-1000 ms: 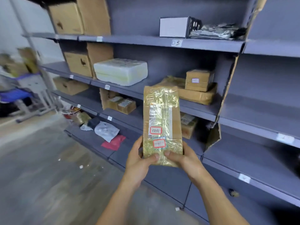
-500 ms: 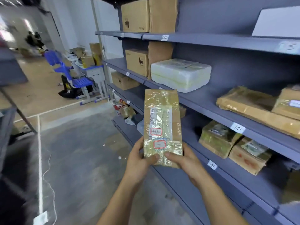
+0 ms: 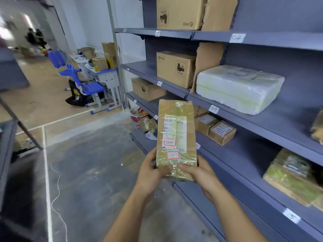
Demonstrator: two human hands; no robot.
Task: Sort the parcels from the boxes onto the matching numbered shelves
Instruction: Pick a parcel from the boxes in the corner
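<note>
Parcel (image 3: 176,137) upright, just left of shelves (image 3: 262,39); left hand (image 3: 150,173) and right hand (image 3: 201,173) pinch its lower end; looks light, stiff, tape-slick; grip bare cardboard edges.

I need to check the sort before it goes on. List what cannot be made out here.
- Head view: writing in the red-framed stickers on the taped parcel is too small and blurred.
- Its bottom edge is covered by the left hand and right hand.
- Shelf tag is blurred.
- Far people are motion-blurred.
</note>
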